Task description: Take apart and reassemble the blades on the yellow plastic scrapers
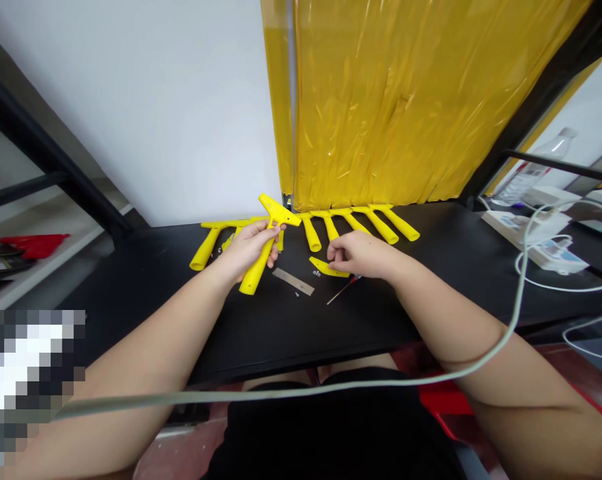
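Note:
My left hand (pixel 253 248) is wrapped round the shaft of a yellow T-shaped scraper handle (pixel 257 272), raised above the table with its crosspiece upward. To the right, my right hand (pixel 358 255) has its fingers curled and pressed together on a flat yellow plate (pixel 325 267) low over the tabletop; the fingertips are partly hidden. Just below that plate are small screws or nuts (pixel 316 273). A thin metal blade (pixel 293 281) lies between my hands, with a tiny screw (pixel 297 295) near it. A screwdriver (pixel 339 293) rests below my right hand, its grip partly covered.
Several more yellow handles (pixel 381 225) line the back of the black table (pixel 281 340), against white and yellow-wrapped panels. A white cable (pixel 301 392) loops across the front. Power strips (pixel 535 240) and a plastic bottle (pixel 535 167) stand right. Black frame posts (pixel 81 180) flank the table.

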Demonstrator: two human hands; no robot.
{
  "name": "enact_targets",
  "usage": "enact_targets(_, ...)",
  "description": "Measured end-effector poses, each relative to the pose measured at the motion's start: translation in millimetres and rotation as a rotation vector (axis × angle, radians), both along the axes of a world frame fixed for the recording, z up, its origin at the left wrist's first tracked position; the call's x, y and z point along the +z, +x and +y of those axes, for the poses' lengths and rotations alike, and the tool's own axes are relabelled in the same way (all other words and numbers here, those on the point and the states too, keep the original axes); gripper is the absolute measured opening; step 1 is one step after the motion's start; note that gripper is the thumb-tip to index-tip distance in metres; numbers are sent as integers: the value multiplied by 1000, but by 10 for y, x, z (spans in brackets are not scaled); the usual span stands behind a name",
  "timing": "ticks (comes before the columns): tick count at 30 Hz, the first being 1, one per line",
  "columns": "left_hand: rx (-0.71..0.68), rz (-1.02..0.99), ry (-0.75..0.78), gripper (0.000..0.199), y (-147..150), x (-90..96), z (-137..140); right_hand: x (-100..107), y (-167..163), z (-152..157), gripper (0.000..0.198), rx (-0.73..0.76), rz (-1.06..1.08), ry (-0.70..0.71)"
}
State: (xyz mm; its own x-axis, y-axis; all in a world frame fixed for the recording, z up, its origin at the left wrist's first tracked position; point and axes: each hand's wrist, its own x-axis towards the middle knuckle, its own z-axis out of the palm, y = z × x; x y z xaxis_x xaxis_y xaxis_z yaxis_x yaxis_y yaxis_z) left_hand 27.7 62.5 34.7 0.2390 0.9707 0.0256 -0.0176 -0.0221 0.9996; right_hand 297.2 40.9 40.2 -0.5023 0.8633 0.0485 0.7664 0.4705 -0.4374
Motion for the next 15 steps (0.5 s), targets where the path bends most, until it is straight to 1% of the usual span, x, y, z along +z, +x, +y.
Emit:
enact_targets(1, 5, 1, -3, 12, -1, -5, 3, -9, -49, -28, 6, 72, 26, 37)
enact_targets(4, 20, -8, -19, 10, 2, -19, 10, -65, -240, -124, 10, 370, 73, 153)
enact_targets(6, 23, -11, -26, 9, 7, -22, 14, -120, -367, -174, 13, 481, 38, 228)
enact_targets(10, 33, -5, -33, 9, 20, -11, 11, -214, -509, -203, 16, 554, -40, 321)
enact_targets(15, 21, -5, -22, 10, 24, -7, 1, -234, -525, -195, 14, 595, -46, 342)
